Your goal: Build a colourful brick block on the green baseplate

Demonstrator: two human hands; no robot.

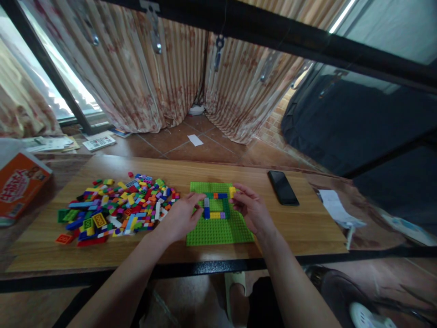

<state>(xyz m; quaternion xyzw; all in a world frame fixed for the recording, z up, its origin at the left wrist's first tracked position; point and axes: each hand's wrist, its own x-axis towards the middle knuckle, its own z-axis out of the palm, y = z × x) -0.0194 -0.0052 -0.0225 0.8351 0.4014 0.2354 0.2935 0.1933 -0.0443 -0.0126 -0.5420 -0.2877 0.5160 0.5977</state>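
Observation:
A light green baseplate [218, 234] lies on the wooden table in front of me. On it, bricks form a small rectangular frame: a grey and blue left side, a yellow brick [215, 215] with a purple one along the front, dark green on the right, orange and blue at the back. My right hand [254, 209] pinches a yellow brick [232, 192] just beyond the frame's back right corner. At the frame's left side is my left hand [184, 214], thumb and forefinger apart, the fingertip close to the back left corner; whether it touches there I cannot tell.
A large heap of mixed bricks [126, 207] covers the table's left part. To the right of the baseplate lies a black phone [283, 187]. An orange package [23, 182] stands at the far left, and papers [332, 207] lie beyond the right end. A dark metal bar [211, 268] runs along the front edge.

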